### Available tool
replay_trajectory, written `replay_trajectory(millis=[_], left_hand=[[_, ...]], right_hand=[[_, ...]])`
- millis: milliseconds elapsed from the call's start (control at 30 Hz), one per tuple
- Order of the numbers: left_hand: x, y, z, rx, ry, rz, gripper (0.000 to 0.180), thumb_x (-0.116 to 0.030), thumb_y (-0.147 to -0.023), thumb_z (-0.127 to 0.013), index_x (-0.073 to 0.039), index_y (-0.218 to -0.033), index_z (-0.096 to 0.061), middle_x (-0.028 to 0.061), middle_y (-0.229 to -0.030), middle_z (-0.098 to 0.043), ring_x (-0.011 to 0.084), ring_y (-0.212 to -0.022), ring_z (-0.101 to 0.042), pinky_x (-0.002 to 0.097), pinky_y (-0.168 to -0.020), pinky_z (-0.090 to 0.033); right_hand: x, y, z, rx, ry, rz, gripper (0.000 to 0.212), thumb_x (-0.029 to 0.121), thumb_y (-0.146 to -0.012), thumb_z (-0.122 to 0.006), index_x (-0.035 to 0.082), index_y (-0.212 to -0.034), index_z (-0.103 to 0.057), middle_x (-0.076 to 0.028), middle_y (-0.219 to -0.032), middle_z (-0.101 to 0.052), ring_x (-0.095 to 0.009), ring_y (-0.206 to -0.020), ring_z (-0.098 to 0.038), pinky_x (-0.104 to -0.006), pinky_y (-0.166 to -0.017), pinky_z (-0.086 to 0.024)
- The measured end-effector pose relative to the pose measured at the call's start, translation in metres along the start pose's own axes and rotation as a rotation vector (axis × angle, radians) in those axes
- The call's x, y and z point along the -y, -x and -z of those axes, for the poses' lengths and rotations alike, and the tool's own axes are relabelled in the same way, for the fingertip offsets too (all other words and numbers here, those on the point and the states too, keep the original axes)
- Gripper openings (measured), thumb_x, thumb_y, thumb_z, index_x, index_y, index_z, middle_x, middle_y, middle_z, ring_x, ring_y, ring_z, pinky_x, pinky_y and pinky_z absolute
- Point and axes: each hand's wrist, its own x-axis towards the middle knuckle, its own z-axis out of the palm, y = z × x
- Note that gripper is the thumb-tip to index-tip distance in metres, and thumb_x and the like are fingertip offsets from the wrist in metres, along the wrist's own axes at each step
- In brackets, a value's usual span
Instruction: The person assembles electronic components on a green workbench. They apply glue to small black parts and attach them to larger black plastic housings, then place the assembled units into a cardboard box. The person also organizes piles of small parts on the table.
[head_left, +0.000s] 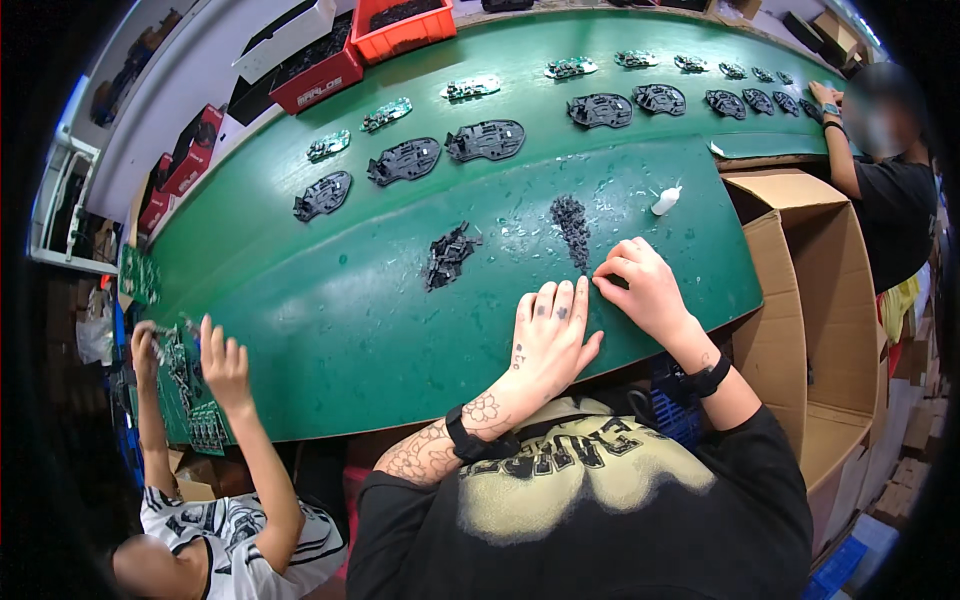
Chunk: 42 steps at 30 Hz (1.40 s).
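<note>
My left hand (553, 335) lies with its fingers stretched out on the green table (330, 370), just short of a narrow pile of small black parts (572, 225). Right beside it, my right hand (645, 287) has thumb and forefinger drawn together in a pinch at the pile's near end. Whatever the pinch holds is too small or hidden to name. Left of that pile is a second heap of longer black plastic pieces (450, 255). A small white squeeze bottle (666, 200) stands beyond my right hand.
Black moulded shells (485, 140) line a raised strip, with green circuit boards (470, 88) behind them. A red bin (404, 28) stands at the back. At left a co-worker's hand (226, 370) hovers near boards; another person (880, 180) sits far right, past an open cardboard box (800, 300).
</note>
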Motion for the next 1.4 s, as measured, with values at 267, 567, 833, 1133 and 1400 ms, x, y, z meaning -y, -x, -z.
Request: replay_trajectory(millis=[267,567,833,1133,1400], left_hand=[[0.001,0.000,0.003,0.020,-0.002,0.012,0.073,-0.041,-0.084,-0.069,0.001,-0.141,-0.050,0.0168,-0.129,-0.051,0.0316,-0.123,-0.045,0.0464,-0.105,-0.036],[0.004,0.003,0.004,0.027,-0.008,0.024,0.073,-0.042,-0.084,-0.069,0.001,-0.140,-0.051,0.0160,-0.128,-0.051,0.0311,-0.124,-0.045,0.0457,-0.105,-0.035],[0.009,0.005,0.007,0.042,0.009,0.016,0.073,-0.041,-0.085,-0.069,0.001,-0.142,-0.048,0.0165,-0.129,-0.050,0.0316,-0.124,-0.044,0.0459,-0.106,-0.035],[0.020,0.032,0.024,0.040,0.045,-0.019,0.071,-0.038,-0.087,-0.069,-0.001,-0.143,-0.047,0.0181,-0.134,-0.049,0.0331,-0.126,-0.045,0.0472,-0.107,-0.036],[0.057,0.076,0.044,0.034,0.246,-0.105,0.057,-0.020,-0.082,-0.074,-0.004,-0.134,-0.057,0.0147,-0.134,-0.053,0.0333,-0.123,-0.051,0.0473,-0.104,-0.042]], right_hand=[[0.006,0.000,-0.014,-0.081,0.022,-0.050,0.014,0.012,-0.074,-0.078,0.007,-0.075,-0.065,-0.006,-0.084,-0.061,-0.027,-0.084,-0.059,-0.0402,-0.074,-0.050],[0.013,0.000,-0.022,-0.128,0.026,-0.087,0.012,0.013,-0.075,-0.078,0.006,-0.075,-0.068,-0.006,-0.083,-0.062,-0.027,-0.083,-0.060,-0.0404,-0.073,-0.050],[0.017,0.000,-0.021,-0.161,0.022,-0.087,0.010,0.011,-0.076,-0.077,0.005,-0.077,-0.069,-0.007,-0.082,-0.063,-0.028,-0.082,-0.061,-0.0400,-0.073,-0.050],[0.026,0.025,0.050,-0.365,-0.047,-0.350,0.009,0.007,-0.083,-0.075,0.001,-0.082,-0.068,-0.009,-0.085,-0.063,-0.022,-0.083,-0.061,-0.0334,-0.075,-0.049],[-0.037,0.127,0.221,-0.732,-0.412,-0.776,0.017,0.018,-0.100,-0.061,0.003,-0.101,-0.070,0.000,-0.098,-0.064,-0.009,-0.086,-0.059,-0.0226,-0.077,-0.046]])
